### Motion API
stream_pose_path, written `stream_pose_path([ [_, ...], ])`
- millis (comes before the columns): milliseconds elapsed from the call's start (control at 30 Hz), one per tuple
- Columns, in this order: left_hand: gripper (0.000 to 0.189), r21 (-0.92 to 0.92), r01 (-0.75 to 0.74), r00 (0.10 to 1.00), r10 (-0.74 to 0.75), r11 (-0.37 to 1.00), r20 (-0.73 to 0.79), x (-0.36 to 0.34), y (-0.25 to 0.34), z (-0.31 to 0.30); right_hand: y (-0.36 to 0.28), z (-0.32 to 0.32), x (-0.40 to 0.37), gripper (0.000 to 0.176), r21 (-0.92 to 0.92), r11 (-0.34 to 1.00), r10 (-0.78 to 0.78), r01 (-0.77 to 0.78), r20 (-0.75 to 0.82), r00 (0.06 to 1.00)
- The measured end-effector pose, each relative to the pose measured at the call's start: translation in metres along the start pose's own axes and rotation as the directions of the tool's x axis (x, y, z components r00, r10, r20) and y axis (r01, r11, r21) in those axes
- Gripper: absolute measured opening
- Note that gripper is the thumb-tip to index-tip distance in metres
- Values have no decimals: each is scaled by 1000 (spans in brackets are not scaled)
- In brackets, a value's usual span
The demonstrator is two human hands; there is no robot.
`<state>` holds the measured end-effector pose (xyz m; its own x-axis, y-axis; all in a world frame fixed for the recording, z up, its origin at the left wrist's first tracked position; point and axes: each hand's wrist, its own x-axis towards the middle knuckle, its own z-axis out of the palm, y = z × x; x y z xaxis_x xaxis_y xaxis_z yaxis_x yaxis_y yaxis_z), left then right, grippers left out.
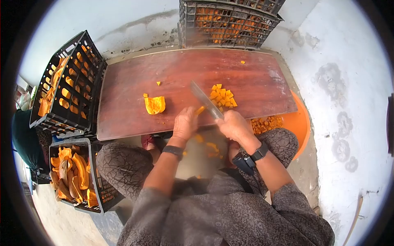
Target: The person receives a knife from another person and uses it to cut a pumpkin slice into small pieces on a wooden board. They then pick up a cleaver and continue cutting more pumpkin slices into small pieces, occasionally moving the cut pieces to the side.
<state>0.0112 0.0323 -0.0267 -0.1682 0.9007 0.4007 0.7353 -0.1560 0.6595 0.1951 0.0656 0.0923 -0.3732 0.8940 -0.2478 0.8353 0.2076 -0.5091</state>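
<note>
My right hand [235, 126] is closed round the handle of a knife [205, 99], whose broad blade slants up and left over the reddish wooden board [135, 78]. Just left of the blade, my left hand [185, 124] pinches a small strip of pumpkin [200, 110] near the board's front edge. Right of the blade lies a heap of pumpkin cubes [222, 96]. A larger pumpkin piece [155, 105], hollowed and orange-yellow, rests on the board to the left. Two small bits lie by it.
Black crates of pumpkin stand at the left [69, 82], the lower left [76, 176] and behind the board [230, 24]. An orange tub [303, 119] with diced pumpkin [266, 124] sits by my right knee. Pumpkin scraps [212, 146] lie on the floor. A wall [344, 82] rises at right.
</note>
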Motion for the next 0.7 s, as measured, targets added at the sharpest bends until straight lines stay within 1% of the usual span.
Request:
stream_pose_path([
  [33,18,-6,7,1000,-7,1000,2,0,0,0,1,2,-1,36,-1,1000,-2,2,0,1000],
  [100,18,15,2,1000,-2,1000,8,-1,0,-1,3,5,-2,37,-162,985,-73,66,-34,997],
  [133,18,35,-5,1000,4,999,16,-1,0,-1,0,3,-3,37,-163,984,-74,68,-34,997],
  [200,18,54,-15,1000,14,998,18,-2,0,-1,-6,0,-6,28,-155,987,58,-54,22,998],
  [300,17,72,-23,1000,22,997,18,-3,1,-2,-5,1,-7,28,-167,985,38,-37,4,999],
  [433,17,57,-17,1000,15,998,28,-2,2,-3,-8,-1,-5,27,-167,985,56,-51,23,998],
  [500,17,43,-21,1000,20,999,24,-1,3,-4,-11,-3,-4,26,-133,988,90,-80,74,993],
  [533,17,30,-28,999,27,999,21,-1,4,-4,-11,-3,-2,26,-133,988,90,-80,75,993],
  [600,18,25,-29,999,29,999,21,0,4,-4,-11,-1,5,23,-128,983,151,-133,141,978],
  [633,18,20,-31,999,30,999,21,0,4,-4,-10,1,8,23,-127,983,151,-133,142,978],
  [700,19,18,-24,999,24,1000,24,0,5,-5,-13,5,14,21,-192,976,133,-104,145,980],
])
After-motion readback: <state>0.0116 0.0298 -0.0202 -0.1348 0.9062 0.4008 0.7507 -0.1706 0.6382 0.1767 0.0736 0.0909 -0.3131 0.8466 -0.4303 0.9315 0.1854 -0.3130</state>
